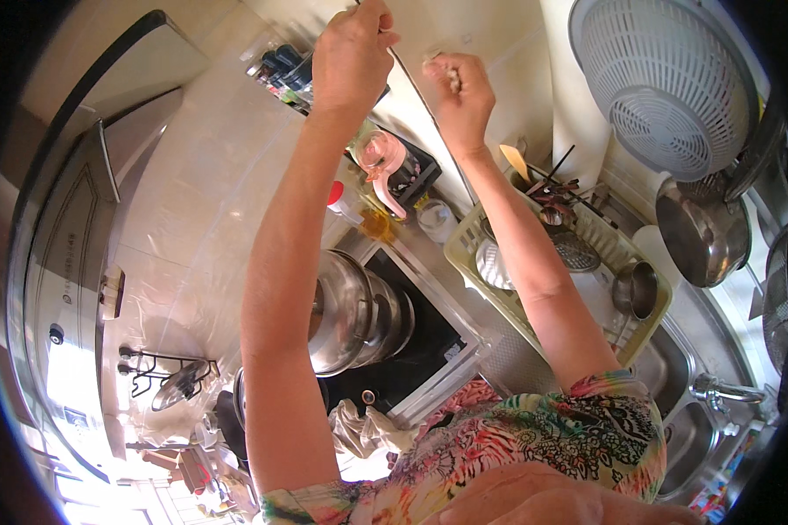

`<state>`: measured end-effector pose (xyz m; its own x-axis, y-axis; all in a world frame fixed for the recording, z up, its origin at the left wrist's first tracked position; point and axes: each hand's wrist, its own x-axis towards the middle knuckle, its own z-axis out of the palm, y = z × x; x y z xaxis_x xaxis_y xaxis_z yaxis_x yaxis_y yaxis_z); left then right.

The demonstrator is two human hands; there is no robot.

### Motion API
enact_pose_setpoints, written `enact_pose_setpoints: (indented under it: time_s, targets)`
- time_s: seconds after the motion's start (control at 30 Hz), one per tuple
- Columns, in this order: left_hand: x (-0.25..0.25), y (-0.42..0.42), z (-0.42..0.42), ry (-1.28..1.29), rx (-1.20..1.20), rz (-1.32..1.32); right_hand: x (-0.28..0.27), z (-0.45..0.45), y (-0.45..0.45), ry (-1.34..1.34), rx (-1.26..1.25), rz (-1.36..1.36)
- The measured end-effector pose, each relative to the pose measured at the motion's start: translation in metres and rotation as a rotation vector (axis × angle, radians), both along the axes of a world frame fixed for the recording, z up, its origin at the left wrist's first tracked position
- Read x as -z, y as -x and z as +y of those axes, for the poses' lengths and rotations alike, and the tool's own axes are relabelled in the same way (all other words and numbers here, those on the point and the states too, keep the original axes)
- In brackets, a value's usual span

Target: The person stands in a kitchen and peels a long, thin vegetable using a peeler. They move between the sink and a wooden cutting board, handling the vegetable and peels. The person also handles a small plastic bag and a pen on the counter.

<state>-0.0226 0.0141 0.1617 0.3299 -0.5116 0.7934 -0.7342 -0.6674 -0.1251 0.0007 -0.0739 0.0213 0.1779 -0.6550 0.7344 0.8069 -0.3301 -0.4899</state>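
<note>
My left hand [353, 56] is raised at the top of the view with its fingers curled. A thin dark edge shows beside the fingers, and I cannot tell whether the hand grips it. To its right my right hand [463, 98] is also raised, fingers closed on a small whitish thing [454, 80] too blurred to name. Below the hands, a pink-handled glass jug [381, 154] stands on a dark tray. A stainless steel pot [345, 308] sits on the black cooktop [420, 341] between my forearms.
A green dish rack [656, 308] holds utensils and a metal ladle under my right forearm. A grey plastic colander [663, 85] and a steel saucepan [702, 230] hang at right, above the sink [686, 436]. Bottles [282, 69] stand behind my left hand. A range hood [72, 216] is at left.
</note>
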Motion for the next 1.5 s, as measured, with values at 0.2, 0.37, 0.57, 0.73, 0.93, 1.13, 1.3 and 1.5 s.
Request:
enact_pose_setpoints:
  time_s: [0.2, 0.37, 0.57, 0.73, 0.93, 1.13, 1.3, 1.5]
  targets:
    - [0.003, -0.002, -0.002, 0.003, 0.024, 0.01, -0.004, -0.021, -0.021, 0.003, 0.113, -0.027]
    - [-0.001, -0.001, 0.002, 0.007, -0.012, 0.009, 0.001, 0.002, 0.005, -0.024, -0.088, 0.068]
    - [0.004, -0.002, 0.002, 0.0, -0.006, -0.002, -0.012, -0.018, -0.014, 0.032, 0.064, -0.011]
    - [0.001, -0.002, 0.001, -0.023, -0.013, 0.017, -0.011, -0.023, -0.012, -0.25, -0.139, 0.026]
    - [0.002, -0.001, 0.0, -0.015, -0.011, -0.01, -0.009, -0.008, -0.003, -0.215, -0.179, 0.0]
    - [0.002, -0.001, -0.002, -0.004, -0.02, 0.013, 0.004, 0.001, 0.006, 0.192, 0.152, 0.015]
    - [0.001, 0.001, -0.001, 0.012, -0.017, 0.02, 0.031, -0.006, 0.016, 0.214, 0.092, 0.044]
    - [0.001, -0.001, 0.0, -0.016, -0.038, 0.005, -0.012, -0.001, 0.007, 0.198, 0.098, -0.031]
